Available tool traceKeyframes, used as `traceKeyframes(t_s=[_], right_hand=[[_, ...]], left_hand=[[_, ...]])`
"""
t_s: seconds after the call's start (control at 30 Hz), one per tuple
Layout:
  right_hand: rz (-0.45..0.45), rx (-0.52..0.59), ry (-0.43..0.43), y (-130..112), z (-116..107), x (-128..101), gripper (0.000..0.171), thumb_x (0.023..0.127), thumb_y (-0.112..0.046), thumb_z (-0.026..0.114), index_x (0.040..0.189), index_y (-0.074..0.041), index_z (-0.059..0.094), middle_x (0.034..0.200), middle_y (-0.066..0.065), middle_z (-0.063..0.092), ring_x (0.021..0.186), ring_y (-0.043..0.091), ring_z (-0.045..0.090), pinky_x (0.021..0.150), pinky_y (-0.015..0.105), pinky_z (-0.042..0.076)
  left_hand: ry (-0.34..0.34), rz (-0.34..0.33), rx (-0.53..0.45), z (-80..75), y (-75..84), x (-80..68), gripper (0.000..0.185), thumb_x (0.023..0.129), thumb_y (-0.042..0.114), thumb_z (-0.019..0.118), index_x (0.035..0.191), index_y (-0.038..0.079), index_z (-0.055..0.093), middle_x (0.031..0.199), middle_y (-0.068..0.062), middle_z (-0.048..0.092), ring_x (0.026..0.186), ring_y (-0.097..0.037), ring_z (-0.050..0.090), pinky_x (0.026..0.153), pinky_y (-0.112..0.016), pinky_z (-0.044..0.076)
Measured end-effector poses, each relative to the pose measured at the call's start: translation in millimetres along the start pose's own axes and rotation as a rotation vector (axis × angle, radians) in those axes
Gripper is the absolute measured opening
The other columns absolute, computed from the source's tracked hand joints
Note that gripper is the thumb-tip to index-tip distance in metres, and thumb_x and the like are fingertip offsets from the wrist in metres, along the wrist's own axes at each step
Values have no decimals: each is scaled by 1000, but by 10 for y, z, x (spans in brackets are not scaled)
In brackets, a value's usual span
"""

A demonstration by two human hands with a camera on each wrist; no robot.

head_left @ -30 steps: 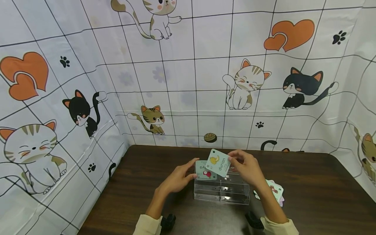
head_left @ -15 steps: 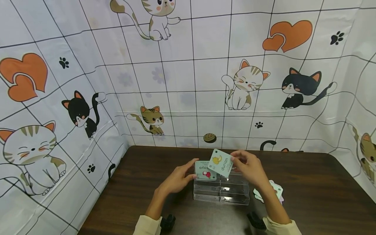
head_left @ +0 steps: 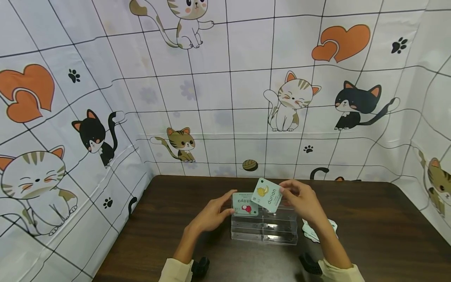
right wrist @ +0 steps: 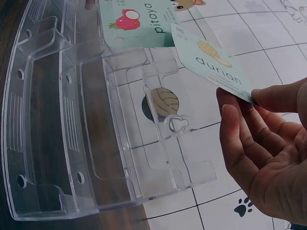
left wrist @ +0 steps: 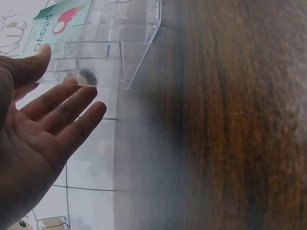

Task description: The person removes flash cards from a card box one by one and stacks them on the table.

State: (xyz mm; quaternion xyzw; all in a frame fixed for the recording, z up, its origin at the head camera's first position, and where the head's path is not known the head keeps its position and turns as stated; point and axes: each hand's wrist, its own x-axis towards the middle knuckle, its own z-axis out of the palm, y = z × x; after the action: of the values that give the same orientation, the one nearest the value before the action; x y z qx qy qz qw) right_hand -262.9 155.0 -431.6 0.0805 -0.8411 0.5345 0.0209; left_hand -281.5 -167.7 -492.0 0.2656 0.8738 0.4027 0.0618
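My right hand [head_left: 303, 200] pinches a pale green durian card [head_left: 266, 194] by its edge between thumb and fingers. The card is tilted and held above the back row of a clear plastic card holder [head_left: 264, 237]. In the right wrist view the durian card [right wrist: 208, 57] overlaps a corner of a pitaya card [right wrist: 139, 28], which stands in the holder's back left compartment. Beside the holder's left end is my left hand [head_left: 209, 216], its fingers extended and its thumb at the edge of the pitaya card. The left wrist view shows its palm [left wrist: 38, 143] and loosely spread fingers.
A loose pile of cards [head_left: 311, 233] lies to the right of the holder, partly hidden by the right forearm. The dark wooden table [head_left: 373, 227] meets a white cloth backdrop [head_left: 246, 117] with cat prints at the back and sides.
My right hand has shifted slightly to the right with the durian card, showing more of the pitaya card's word. The left hand keeps its place at the holder's left end.
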Motion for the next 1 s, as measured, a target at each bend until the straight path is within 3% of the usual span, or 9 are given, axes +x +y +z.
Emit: traceKeyframes(t_s=[0.3,0.57,1.0], right_hand=[[0,-11,8,51,-87,-19,30,110,-20,63,132,2,67,123,23,74,104,27,76,80,31,66],[-18,-10,18,78,-160,-43,30,110,-18,63,132,4,66,124,25,73,98,18,76,81,36,67],[-18,-47,26,109,-276,-100,31,110,-18,63,133,3,66,122,25,75,95,16,75,76,24,63]], left_hand=[[-4,4,-1,-6,-9,-6,68,110,23,63,170,24,31,156,-11,61,148,-32,56,120,-60,45],[-7,4,-3,-18,-13,13,68,110,24,63,170,24,31,156,-11,61,147,-32,57,120,-59,45],[-6,3,0,5,-9,12,68,110,24,63,170,25,32,155,-11,62,146,-33,58,119,-60,46]])
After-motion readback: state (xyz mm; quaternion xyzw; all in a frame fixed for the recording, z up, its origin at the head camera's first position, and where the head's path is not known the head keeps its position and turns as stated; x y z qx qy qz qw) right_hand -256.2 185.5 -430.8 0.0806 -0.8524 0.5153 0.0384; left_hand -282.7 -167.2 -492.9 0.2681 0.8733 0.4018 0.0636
